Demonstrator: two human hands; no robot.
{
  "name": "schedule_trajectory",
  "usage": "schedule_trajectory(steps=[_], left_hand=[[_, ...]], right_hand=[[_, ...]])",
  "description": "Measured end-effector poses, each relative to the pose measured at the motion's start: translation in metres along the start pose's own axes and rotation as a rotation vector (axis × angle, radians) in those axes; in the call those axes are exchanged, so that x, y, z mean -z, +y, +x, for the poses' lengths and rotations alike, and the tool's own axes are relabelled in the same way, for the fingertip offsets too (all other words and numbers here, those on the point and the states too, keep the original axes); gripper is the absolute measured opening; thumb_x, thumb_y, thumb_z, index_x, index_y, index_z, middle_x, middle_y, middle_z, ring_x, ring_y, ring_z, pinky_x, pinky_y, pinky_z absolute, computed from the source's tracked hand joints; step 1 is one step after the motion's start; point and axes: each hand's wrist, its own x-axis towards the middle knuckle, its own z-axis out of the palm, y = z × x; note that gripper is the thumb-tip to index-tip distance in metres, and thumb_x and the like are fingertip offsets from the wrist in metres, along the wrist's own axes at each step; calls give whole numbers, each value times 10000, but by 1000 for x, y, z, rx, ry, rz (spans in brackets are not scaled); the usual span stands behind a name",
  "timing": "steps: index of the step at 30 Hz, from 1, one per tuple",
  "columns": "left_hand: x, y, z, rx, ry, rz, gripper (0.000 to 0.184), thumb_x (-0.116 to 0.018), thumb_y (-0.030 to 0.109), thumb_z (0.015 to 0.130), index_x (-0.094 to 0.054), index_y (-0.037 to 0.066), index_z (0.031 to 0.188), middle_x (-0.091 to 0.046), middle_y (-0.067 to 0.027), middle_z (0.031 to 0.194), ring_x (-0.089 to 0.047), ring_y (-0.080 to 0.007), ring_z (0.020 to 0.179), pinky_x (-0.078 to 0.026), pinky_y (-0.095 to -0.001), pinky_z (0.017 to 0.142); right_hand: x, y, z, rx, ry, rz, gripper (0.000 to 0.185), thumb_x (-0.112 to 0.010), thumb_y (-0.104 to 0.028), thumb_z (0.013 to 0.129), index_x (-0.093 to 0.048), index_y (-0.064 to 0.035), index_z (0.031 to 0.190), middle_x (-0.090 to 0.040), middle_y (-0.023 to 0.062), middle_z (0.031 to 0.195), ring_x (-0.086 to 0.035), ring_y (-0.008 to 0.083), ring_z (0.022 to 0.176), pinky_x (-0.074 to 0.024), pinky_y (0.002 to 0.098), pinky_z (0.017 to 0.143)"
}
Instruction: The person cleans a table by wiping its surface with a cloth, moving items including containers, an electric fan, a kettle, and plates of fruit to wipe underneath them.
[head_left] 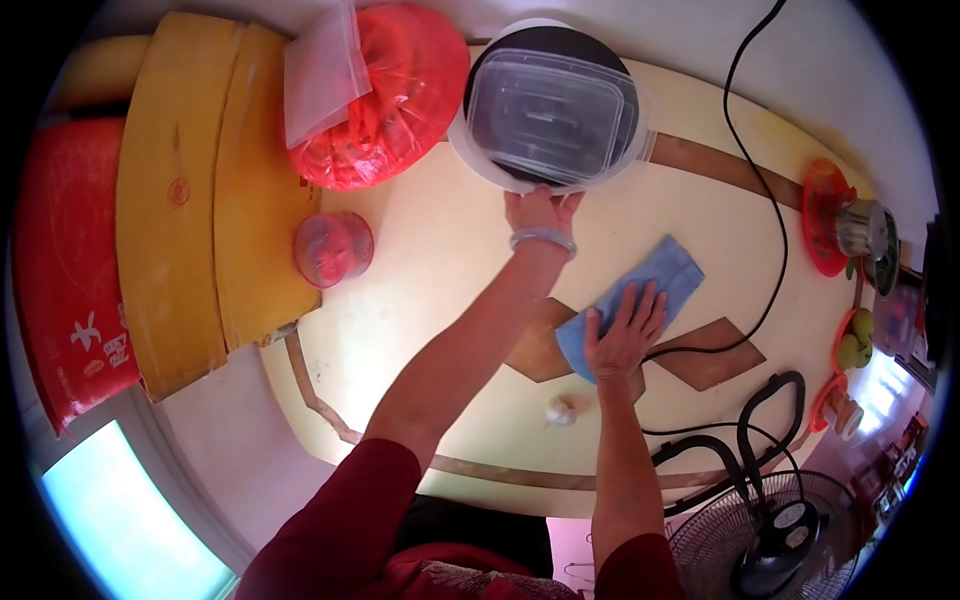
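Note:
My left hand [541, 210] reaches to the near rim of a round white basin [470, 160] at the back of the table. Its fingertips are partly hidden at the rim, and the fingers look closed on it. Something black and round sits in the basin, with a clear plastic container [555, 110] on top. My right hand [627, 330] lies flat on a folded blue cloth [672, 268], fingers stretched out, pressing it to the tabletop. A small white garlic bulb [561, 410] lies just left of my right wrist.
A red plastic bag [415, 90], a pink-red tub [333, 250] and yellow boxes [175, 200] stand on the left. A black cable [784, 230] crosses the table's right side. A fan [780, 540] is at lower right, near green fruit [853, 347] and a metal cup [862, 230].

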Motion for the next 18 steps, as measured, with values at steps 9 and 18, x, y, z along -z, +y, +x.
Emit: schedule_trajectory(steps=[9, 18], left_hand=[[-48, -9, 20, -98, 55, -134, 547, -326, -174, 772, -279, 60, 1264, -402, -183, 1207, -513, -351, 1038, -525, -490, 827], [-19, 10, 37, 123, -227, -153, 367, -357, -105, 827, -349, -18, 1183, -436, -195, 1161, -518, -315, 1019, -473, -442, 904]], right_hand=[[-1, 1, -1, 10, 13, 14, 645, -477, -453, 820, -377, -13, 1280, -310, 235, 1351, -285, 447, 1230, -245, 550, 976], [0, 0, -1, 32, 61, 0, 607, -466, -437, 830, -399, -14, 1261, -326, 235, 1343, -311, 448, 1217, -266, 537, 968]])
